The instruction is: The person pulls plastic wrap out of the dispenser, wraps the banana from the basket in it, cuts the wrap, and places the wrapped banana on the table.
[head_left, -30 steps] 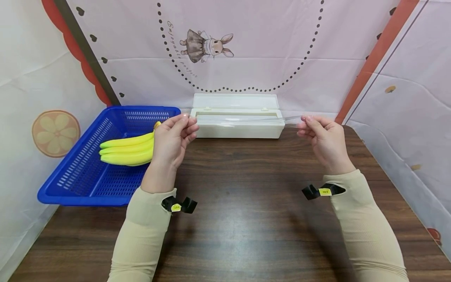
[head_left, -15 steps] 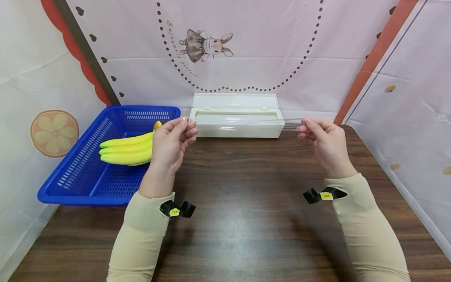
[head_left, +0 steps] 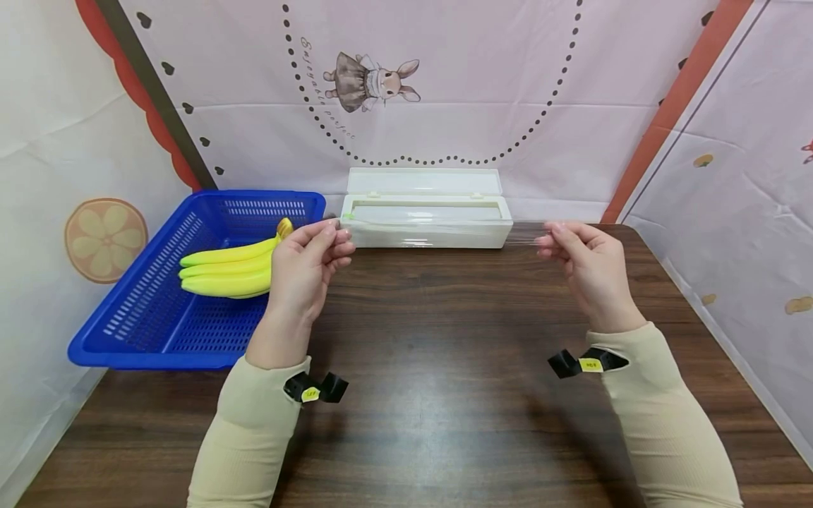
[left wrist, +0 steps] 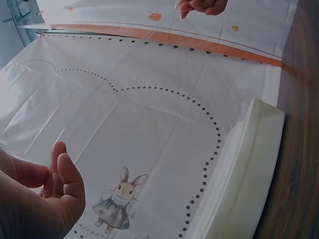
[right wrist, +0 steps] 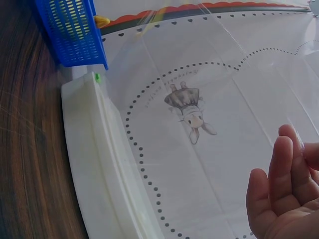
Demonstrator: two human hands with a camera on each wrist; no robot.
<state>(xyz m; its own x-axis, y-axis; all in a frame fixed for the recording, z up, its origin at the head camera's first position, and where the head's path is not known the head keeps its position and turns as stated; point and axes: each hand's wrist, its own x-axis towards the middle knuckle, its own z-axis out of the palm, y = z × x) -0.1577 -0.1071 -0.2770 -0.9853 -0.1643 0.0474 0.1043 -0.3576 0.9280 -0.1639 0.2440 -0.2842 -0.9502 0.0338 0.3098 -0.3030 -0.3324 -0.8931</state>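
A sheet of clear cling film [head_left: 526, 236] is stretched between both hands, in front of a long white dispenser box [head_left: 432, 236] with its lid raised. My left hand [head_left: 300, 271] pinches one corner between thumb and index finger, beside the box's left end. On the other side, my right hand [head_left: 587, 275] pinches the opposite corner; its other fingers are loosely bent. The left wrist view shows the film's creases running down to the box [left wrist: 244, 174]. In the right wrist view, the right hand [right wrist: 284, 199] is partly cut off by the frame edge.
At the left stands a blue plastic basket [head_left: 146, 346] holding a bunch of yellow bananas [head_left: 229, 271], partly behind the left hand. The dark wooden table [head_left: 432, 339] lies under both arms. A patterned cloth [head_left: 444, 77] hangs close behind the box.
Both hands have come slightly down and toward the body, still pinching the film. The film has dropped from above the box's opening to across its front. Box and basket have stayed put.
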